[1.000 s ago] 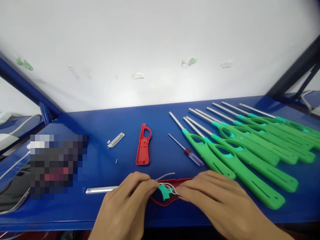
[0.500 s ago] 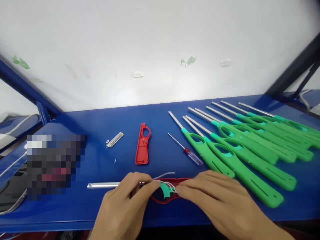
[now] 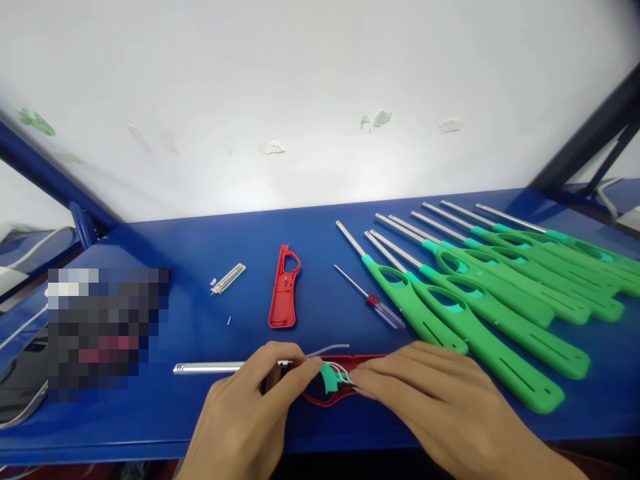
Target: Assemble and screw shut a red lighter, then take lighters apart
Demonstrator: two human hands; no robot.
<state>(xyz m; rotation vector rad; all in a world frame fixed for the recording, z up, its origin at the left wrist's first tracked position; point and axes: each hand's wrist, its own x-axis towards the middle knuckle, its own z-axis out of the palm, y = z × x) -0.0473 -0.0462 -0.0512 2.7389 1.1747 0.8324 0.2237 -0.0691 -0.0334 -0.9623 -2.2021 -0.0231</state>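
In front of me lies an opened red lighter half with a metal tube pointing left. Inside it show a teal trigger and thin white wires. My left hand is closed around the front end, where the tube meets the casing, its fingertips by the wires. My right hand presses closed fingers on the handle part, the thumb and index finger at the wires. A clear thin tube sticks out above the casing. Farther back lies the matching red casing half.
Assembled green lighters fan out at right, several of them. A screwdriver lies beside them. Left of the red half are a lighter's inner part and a small screw. A pixelated object and a phone are far left.
Very little differs: my left fingers and the metal tube have shifted up slightly. Both hands stay on the red lighter.
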